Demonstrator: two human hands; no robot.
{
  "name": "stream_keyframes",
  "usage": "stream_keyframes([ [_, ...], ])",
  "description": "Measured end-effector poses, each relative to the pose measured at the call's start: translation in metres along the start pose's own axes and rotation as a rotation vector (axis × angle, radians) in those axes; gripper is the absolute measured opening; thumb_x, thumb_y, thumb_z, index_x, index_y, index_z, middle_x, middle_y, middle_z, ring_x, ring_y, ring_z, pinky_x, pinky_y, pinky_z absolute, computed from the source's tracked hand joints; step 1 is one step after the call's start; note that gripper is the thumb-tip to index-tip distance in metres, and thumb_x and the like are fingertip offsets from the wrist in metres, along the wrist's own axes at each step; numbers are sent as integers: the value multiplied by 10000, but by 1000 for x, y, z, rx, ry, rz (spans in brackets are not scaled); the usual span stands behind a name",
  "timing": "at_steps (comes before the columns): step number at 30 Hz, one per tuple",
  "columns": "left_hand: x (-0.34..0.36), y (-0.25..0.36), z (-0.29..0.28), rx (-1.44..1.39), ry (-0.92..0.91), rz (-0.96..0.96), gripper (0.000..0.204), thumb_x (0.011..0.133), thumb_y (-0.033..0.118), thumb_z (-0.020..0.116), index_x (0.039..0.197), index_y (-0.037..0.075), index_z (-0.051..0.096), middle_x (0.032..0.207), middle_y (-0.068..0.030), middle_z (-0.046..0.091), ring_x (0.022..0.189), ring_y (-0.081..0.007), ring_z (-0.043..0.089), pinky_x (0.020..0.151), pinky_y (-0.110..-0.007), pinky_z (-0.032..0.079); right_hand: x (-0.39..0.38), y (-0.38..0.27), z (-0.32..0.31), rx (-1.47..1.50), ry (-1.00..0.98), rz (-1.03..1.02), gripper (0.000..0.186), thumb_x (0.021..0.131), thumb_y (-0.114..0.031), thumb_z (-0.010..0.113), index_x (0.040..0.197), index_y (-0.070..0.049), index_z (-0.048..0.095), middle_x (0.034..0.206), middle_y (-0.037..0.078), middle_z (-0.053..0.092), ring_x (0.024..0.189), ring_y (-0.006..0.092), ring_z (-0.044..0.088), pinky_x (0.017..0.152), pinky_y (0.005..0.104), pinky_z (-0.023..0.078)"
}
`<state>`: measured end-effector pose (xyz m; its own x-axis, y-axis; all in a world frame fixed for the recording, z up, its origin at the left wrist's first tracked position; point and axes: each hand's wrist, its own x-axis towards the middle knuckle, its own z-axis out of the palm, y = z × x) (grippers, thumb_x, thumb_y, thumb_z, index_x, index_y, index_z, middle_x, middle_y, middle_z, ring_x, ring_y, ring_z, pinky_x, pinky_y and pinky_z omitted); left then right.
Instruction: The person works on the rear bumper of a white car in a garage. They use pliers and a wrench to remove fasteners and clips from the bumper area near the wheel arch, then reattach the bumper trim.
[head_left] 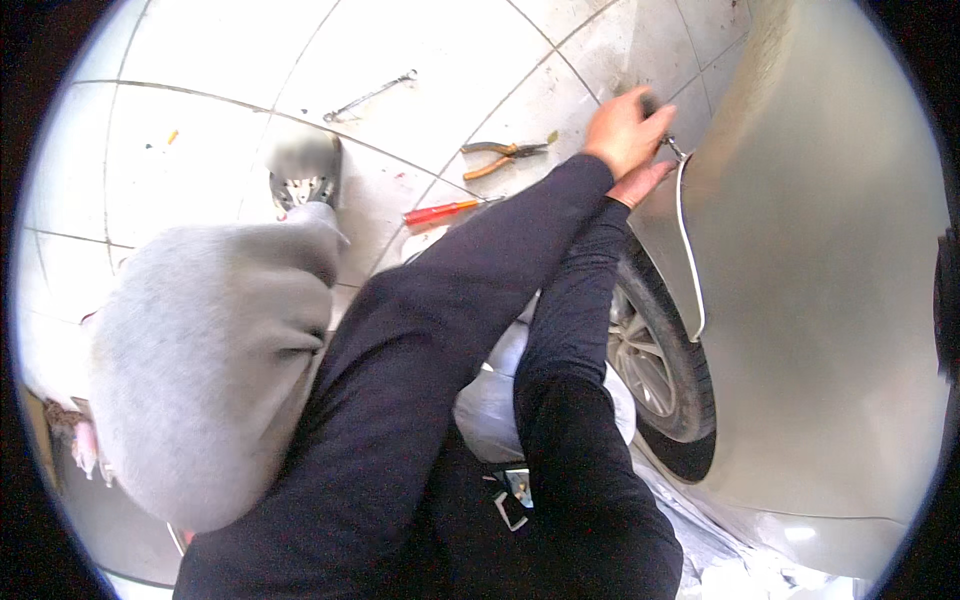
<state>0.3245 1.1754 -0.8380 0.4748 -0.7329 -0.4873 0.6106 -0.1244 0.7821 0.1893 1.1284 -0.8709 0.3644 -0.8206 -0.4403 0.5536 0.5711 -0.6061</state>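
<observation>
My left hand (624,132) is closed around a small dark-ended tool (650,103) at the corner of a silver car body panel (820,270). A short metal shaft (674,148) shows between that hand and the panel's edge; the tool's exact kind is hidden by my fingers. Just below, my right hand (642,182) lies with its fingers stretched toward the same edge, partly covered by my left hand and sleeve. A white strip (690,255) runs down the wheel arch from there. Under my right forearm sits the car wheel (660,360), its tyre and spoked rim partly visible.
On the white tiled floor lie yellow-handled pliers (500,157), a red-handled screwdriver (440,213) and a metal wrench (370,97). My grey-trousered knee (210,370) and shoe (303,170) take up the left side. Crumpled plastic sheeting (495,405) lies beneath my arms.
</observation>
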Motion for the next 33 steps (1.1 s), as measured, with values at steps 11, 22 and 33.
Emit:
stream_keyframes([
  [11, 94, 38, -17, 536, -81, 105, 526, 853, 539, 583, 855, 41, 753, 850, -185, 724, 864, -362, 707, 781, -463, 555, -10, 58, 71, -631, 76, -193, 736, 988, -614, 309, 1522, -108, 314, 1567, 63, 358, 1452, 268, 277, 1198, 459, 188],
  [22, -35, -25, -18, -83, 30, 91, 380, 932, 388, 614, 1065, 34, 650, 1034, -199, 705, 983, -309, 687, 876, -418, 513, -4, 22, 22, -469, 169, -211, 673, 979, -632, 369, 1335, -81, 517, 1430, 57, 525, 1278, 274, 500, 1083, 481, 389],
  [33, -1, 6, -16, -35, 53, -4, 520, 928, 486, 581, 1093, -6, 624, 882, -209, 708, 852, -354, 701, 777, -437, 537, 2, 5, 16, 324, -113, 89, 652, 986, -576, 416, 1384, -62, 478, 1504, 79, 449, 1357, 256, 427, 1147, 445, 300],
])
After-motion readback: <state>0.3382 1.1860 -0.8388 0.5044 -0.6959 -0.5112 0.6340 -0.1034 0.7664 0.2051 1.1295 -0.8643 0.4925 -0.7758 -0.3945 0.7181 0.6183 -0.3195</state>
